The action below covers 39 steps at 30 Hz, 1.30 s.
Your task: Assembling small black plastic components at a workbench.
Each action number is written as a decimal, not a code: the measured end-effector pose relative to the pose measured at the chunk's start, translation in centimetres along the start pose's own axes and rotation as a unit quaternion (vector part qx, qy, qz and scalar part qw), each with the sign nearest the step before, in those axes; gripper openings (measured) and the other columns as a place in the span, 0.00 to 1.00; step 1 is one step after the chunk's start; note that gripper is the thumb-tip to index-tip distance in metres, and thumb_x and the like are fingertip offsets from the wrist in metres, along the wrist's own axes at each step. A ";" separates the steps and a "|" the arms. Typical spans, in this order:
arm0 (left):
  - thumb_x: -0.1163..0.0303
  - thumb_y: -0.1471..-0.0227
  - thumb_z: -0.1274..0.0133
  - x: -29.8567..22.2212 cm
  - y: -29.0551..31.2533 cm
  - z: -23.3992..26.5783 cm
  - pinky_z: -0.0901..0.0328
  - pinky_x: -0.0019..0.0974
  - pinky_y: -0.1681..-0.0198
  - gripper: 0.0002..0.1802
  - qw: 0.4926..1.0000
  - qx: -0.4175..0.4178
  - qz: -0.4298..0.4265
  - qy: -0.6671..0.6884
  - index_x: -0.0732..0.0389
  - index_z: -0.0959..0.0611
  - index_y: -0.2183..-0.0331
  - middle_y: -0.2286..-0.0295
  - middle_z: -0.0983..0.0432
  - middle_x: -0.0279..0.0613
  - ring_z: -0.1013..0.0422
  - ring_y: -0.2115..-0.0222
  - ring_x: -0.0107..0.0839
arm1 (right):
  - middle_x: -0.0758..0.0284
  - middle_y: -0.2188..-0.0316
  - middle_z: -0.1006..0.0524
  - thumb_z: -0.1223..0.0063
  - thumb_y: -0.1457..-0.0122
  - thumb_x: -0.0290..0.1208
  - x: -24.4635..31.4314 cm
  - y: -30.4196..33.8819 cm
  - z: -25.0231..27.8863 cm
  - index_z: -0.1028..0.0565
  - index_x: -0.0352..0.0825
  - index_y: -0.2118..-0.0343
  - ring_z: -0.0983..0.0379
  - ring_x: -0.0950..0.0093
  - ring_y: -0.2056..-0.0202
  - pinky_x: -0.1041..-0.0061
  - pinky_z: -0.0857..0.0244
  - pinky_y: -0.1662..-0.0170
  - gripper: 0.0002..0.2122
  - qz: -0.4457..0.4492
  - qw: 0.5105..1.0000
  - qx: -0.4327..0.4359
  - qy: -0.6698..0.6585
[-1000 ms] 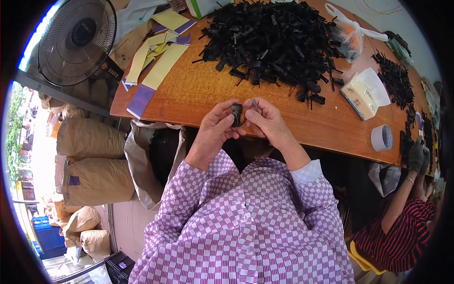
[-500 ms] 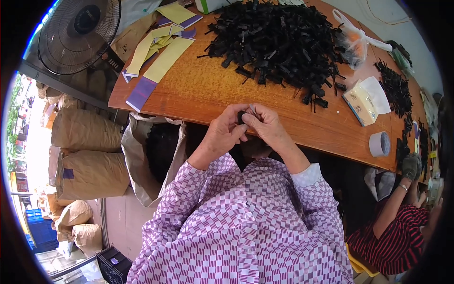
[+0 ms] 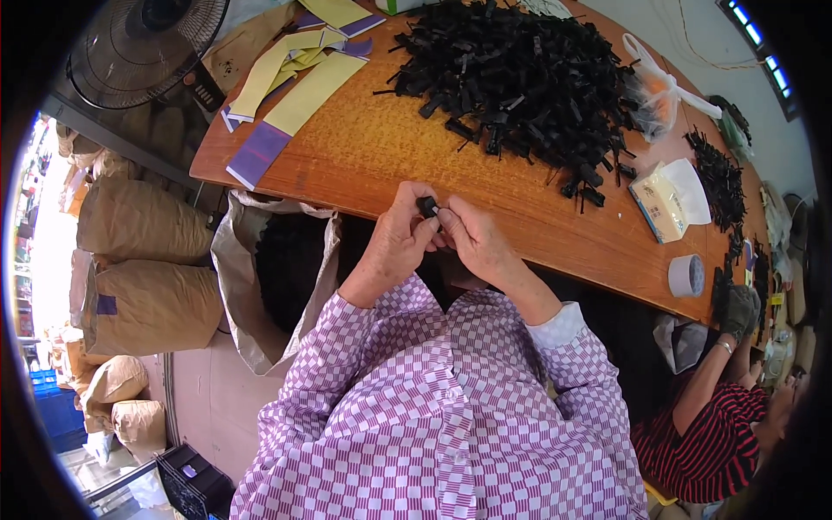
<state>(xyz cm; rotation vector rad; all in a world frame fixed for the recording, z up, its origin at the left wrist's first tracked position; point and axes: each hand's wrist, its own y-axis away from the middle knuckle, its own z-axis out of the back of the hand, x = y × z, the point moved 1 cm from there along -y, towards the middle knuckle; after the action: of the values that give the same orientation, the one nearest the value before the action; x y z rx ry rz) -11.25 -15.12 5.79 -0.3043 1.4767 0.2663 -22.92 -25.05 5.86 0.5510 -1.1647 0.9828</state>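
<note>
Just off the table's front edge, my two hands meet in front of my chest. My left hand [image 3: 392, 241] is closed, its thumb and fingers gripping a small black part [image 3: 426, 206] whose dark end sticks up between them. Against that part my right hand [image 3: 478, 236] is pinched, its fingertips meeting a thin pale bit beside the black end. Whatever else sits in the right fingers is hidden. Beyond the hands, a big pile of similar-looking black parts [image 3: 520, 78] covers the far middle of the wooden table [image 3: 347, 156].
Yellow and purple paper strips [image 3: 290, 104] lie at the table's left. An open sack of black material [image 3: 227, 286] stands below them. On the right are a tissue box [image 3: 663, 204], a tape roll [image 3: 686, 276] and a co-worker's gloved hand [image 3: 738, 312]. A fan [image 3: 143, 52] stands far left.
My right fingers have come down from above the black part to its side. The part's dark end now shows higher and more fully in my left fingers. The view has shifted slightly.
</note>
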 end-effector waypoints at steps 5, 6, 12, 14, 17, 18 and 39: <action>0.85 0.47 0.56 0.1 0.4 0.2 0.33 0.24 0.72 0.16 0.992 -0.118 -0.026 -0.035 0.61 0.36 0.57 0.73 0.31 0.37 0.30 0.74 0.22 | 0.64 0.79 0.29 0.58 0.38 0.26 0.0 -1.3 -2.0 0.31 0.31 0.68 0.30 0.76 0.76 0.76 0.37 0.73 0.05 0.038 0.998 -0.042 -0.040; 0.85 0.47 0.55 1.0 0.6 1.0 0.33 0.24 0.72 0.16 0.989 -0.120 -0.059 -0.064 0.61 0.35 0.57 0.73 0.31 0.36 0.30 0.74 0.22 | 0.63 0.79 0.29 0.58 0.38 0.26 0.7 -1.5 -2.4 0.31 0.31 0.68 0.30 0.76 0.76 0.76 0.37 0.73 0.05 0.017 0.995 -0.038 -0.093; 0.83 0.48 0.52 -0.1 1.0 1.5 0.32 0.26 0.73 0.14 0.985 -0.111 -0.083 -0.103 0.63 0.34 0.59 0.75 0.30 0.38 0.28 0.76 0.23 | 0.63 0.77 0.26 0.53 0.39 0.31 0.4 -1.1 -1.5 0.30 0.31 0.66 0.27 0.75 0.73 0.78 0.35 0.69 0.07 0.010 0.989 0.006 -0.148; 0.82 0.49 0.51 0.1 1.7 3.7 0.32 0.26 0.73 0.14 0.980 -0.160 -0.047 -0.110 0.64 0.33 0.60 0.75 0.30 0.39 0.28 0.76 0.24 | 0.62 0.75 0.25 0.51 0.40 0.32 0.6 -0.1 1.4 0.29 0.32 0.64 0.26 0.73 0.72 0.76 0.34 0.69 0.08 0.026 0.998 -0.043 -0.030; 0.81 0.49 0.51 0.7 4.2 10.2 0.33 0.29 0.73 0.14 0.946 -0.216 -0.005 -0.241 0.64 0.32 0.59 0.74 0.30 0.40 0.28 0.75 0.25 | 0.57 0.69 0.22 0.47 0.43 0.36 -1.0 2.1 8.3 0.30 0.34 0.60 0.23 0.64 0.70 0.69 0.32 0.68 0.13 0.043 0.954 -0.202 0.218; 0.81 0.48 0.53 1.0 5.1 11.8 0.32 0.26 0.72 0.15 0.940 -0.236 0.000 -0.245 0.62 0.31 0.57 0.74 0.32 0.39 0.31 0.75 0.23 | 0.56 0.70 0.22 0.47 0.44 0.36 -2.1 2.8 10.8 0.30 0.34 0.59 0.24 0.60 0.70 0.67 0.32 0.68 0.14 0.004 0.936 -0.233 0.265; 0.79 0.52 0.49 -2.5 1.9 4.3 0.37 0.39 0.58 0.15 0.871 -0.113 -0.139 -0.458 0.67 0.27 0.59 0.63 0.30 0.53 0.32 0.61 0.49 | 0.79 0.84 0.40 0.55 0.38 0.29 -3.6 2.3 17.1 0.31 0.37 0.61 0.51 0.91 0.85 0.89 0.59 0.85 0.05 -0.086 0.934 -0.220 -0.267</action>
<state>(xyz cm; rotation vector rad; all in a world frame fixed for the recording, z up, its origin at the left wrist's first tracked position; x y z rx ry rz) -8.12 -11.79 8.48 -0.4886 0.4480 0.2932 -33.77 -38.81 7.95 0.5596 -1.7309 0.3966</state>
